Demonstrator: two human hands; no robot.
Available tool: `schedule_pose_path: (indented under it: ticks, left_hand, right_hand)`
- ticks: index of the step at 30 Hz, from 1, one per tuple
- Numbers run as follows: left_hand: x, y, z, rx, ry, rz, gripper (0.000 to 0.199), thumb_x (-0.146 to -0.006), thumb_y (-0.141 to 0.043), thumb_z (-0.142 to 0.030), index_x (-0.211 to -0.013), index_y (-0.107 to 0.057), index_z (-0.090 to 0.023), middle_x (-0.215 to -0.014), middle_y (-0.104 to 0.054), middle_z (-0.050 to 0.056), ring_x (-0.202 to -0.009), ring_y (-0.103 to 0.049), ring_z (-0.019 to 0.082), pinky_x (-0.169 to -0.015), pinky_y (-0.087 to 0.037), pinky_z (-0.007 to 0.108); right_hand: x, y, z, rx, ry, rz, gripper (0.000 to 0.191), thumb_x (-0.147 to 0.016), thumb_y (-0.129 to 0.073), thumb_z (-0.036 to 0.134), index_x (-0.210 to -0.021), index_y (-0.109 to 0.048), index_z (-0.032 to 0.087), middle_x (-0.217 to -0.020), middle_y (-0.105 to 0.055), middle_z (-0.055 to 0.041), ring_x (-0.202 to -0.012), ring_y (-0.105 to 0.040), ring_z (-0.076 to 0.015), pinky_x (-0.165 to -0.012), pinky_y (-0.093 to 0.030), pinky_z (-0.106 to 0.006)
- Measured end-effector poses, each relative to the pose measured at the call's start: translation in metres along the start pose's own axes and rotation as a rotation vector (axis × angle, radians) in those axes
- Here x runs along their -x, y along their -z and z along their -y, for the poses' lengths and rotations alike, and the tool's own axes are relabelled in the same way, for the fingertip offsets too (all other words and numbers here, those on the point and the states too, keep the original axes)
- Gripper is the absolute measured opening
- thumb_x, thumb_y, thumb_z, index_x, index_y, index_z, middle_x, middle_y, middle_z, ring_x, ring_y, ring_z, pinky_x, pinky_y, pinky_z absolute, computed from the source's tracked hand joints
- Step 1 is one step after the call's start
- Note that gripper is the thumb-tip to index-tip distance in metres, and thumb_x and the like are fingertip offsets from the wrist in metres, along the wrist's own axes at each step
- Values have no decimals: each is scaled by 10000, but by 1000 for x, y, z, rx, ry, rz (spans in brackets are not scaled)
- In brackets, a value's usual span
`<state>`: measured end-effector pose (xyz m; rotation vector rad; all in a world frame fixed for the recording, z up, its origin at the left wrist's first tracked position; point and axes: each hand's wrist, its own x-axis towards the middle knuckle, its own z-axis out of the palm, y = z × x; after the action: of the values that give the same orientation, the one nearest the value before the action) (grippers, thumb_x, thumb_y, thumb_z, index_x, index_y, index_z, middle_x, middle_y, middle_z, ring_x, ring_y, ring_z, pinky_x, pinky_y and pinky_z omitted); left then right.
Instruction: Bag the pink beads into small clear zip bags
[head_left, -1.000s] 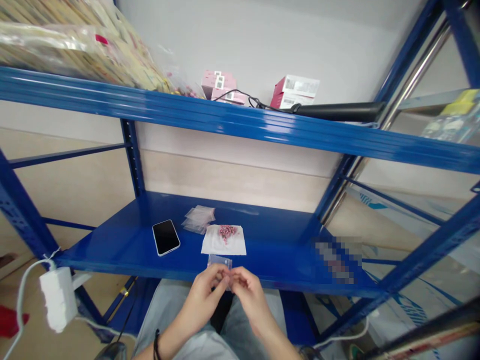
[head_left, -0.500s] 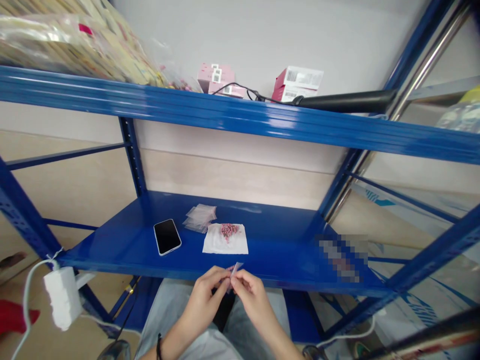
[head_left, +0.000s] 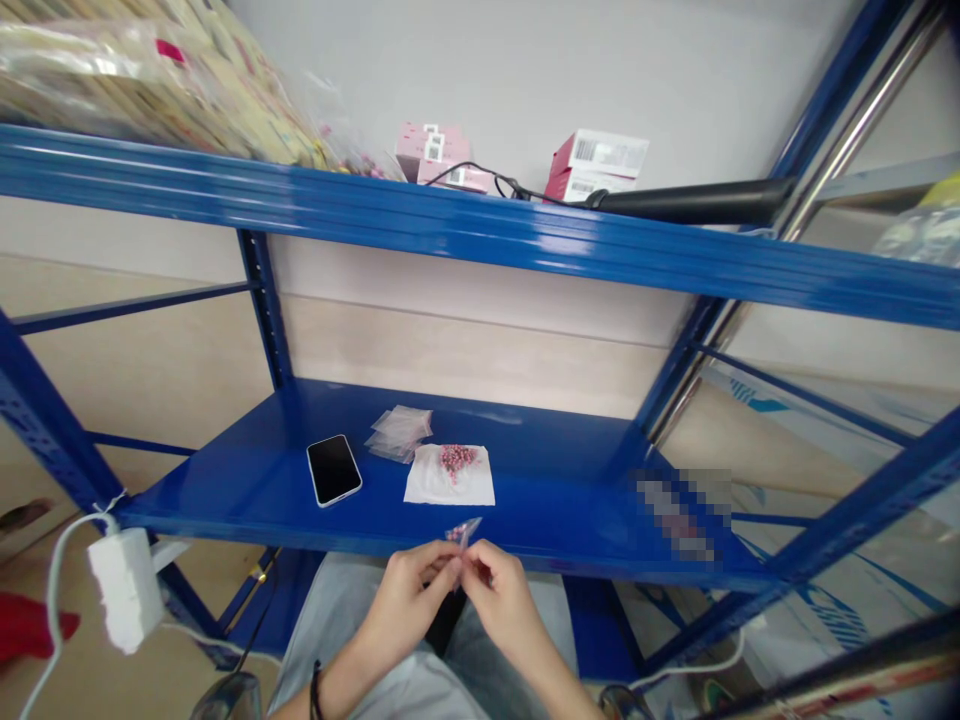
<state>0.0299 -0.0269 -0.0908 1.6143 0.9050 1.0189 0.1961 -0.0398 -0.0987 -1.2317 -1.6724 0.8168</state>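
Blue steel shelf (head_left: 225,470), near edge: we find the left hand (head_left: 409,600) and right hand (head_left: 506,600) with fingertips pressed together, pinching a small clear plastic bag (head_left: 465,533) above the lap (head_left: 559,610). We judge a slackened pinch could drop it; a stray knock could scatter the pink beads (head_left: 458,460) on the white tissue (head_left: 450,490).

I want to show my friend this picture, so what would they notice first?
The bright blue metal shelving grabs your eye first, filling the whole view. Low in the middle, the left hand and right hand pinch a tiny clear bag. Just beyond them, small pink beads sit on a white tissue beside a black phone.
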Motion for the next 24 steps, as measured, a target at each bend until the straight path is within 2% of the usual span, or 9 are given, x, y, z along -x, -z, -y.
schedule_pose_path:
  ticks: [4,7,10,13,17,22,24]
  left_hand:
    - [-2,1,3,-16,24,-41,269,-962,-580,-399,-892,-724,-182,-750,-732,40,-684,-668,180,-656,-511,233]
    - [-2,1,6,-70,10,-48,292,-987,-526,-399,-867,-685,-185,-694,-673,17,-646,-628,167,-627,-474,228]
    - [-1,-2,9,-220,-56,-52,282,-1005,-471,-341,-817,-625,-199,-708,-640,10,-641,-592,161,-613,-420,232]
    - [-1,-5,14,-422,-113,-60,271,-975,-462,-240,-713,-525,-209,-699,-606,7,-635,-550,161,-608,-360,246]
    - [-4,0,17,-578,-77,-51,222,-875,-478,-133,-669,-451,-211,-650,-559,-14,-600,-498,150,-588,-291,260]
    - [-8,12,11,-545,0,16,219,-851,-450,-148,-638,-470,-197,-605,-541,-26,-574,-462,133,-569,-257,261]
    - [-8,15,7,-496,24,60,223,-837,-447,-152,-621,-487,-189,-593,-546,-27,-574,-460,128,-565,-261,257]
  right_hand:
    - [1,3,9,35,61,46,299,-975,-558,317,-724,-657,185,-726,-627,-5,-683,-559,-146,-631,-354,-242]
    - [1,1,11,-7,52,54,303,-989,-533,328,-759,-673,189,-756,-649,-10,-712,-580,-151,-645,-366,-239]
    - [3,-4,6,1,-4,-5,296,-966,-518,287,-704,-609,184,-689,-597,6,-653,-536,-141,-602,-337,-236]
    - [5,-11,-3,112,-39,-73,269,-910,-490,202,-641,-494,193,-625,-527,22,-602,-485,-134,-569,-283,-245]
    - [5,-12,-10,303,-11,-183,233,-833,-477,135,-629,-393,207,-630,-487,27,-607,-468,-134,-582,-258,-253]
    - [4,-4,1,280,-10,-85,146,-827,-500,137,-734,-423,219,-630,-447,62,-557,-433,-113,-558,-261,-231]
    - [5,2,11,266,50,1,124,-852,-474,122,-774,-459,217,-662,-480,56,-581,-456,-112,-573,-279,-224]
